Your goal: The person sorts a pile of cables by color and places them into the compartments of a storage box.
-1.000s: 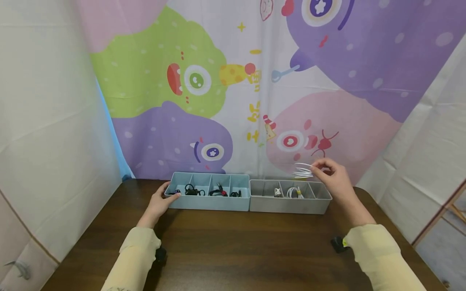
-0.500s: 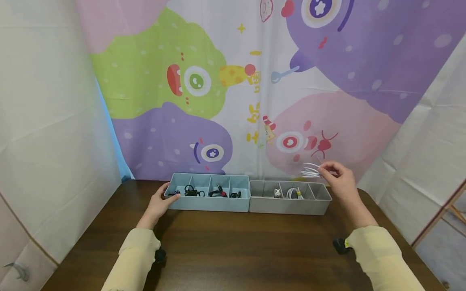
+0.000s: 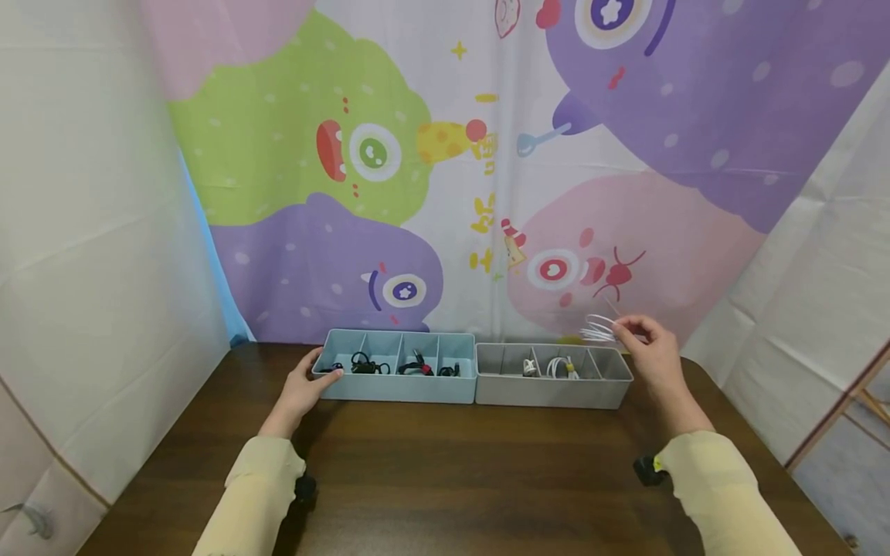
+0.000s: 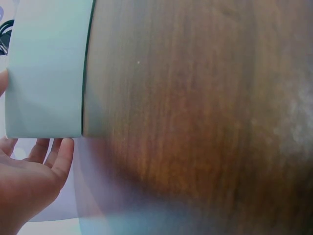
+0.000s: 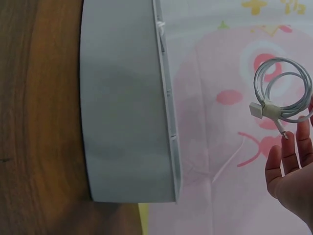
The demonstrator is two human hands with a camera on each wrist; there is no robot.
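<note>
In the head view, a coiled white charging cable (image 3: 598, 329) hangs from the fingertips of my right hand (image 3: 652, 351), above the right end of the grey divided box (image 3: 549, 391). The right wrist view shows its loops tied together, with a white plug (image 5: 256, 110) sticking out. My left hand (image 3: 300, 390) grips the left end of the light blue divided box (image 3: 399, 388), thumb over the front rim and fingers against the end wall. Dark cables (image 3: 371, 364) lie in the blue box's compartments. Inside the grey box are a bundled white cable (image 3: 558, 368) and a small white item (image 3: 530, 367).
Both boxes stand end to end at the back of the brown wooden table (image 3: 459, 471). Right behind them hangs a cartoon-printed curtain (image 3: 473, 185). Pale cloth walls (image 3: 90, 216) close in the sides.
My right hand has moved a little to the right with the white charging cable, which has turned slightly. The left hand has stayed on the blue box.
</note>
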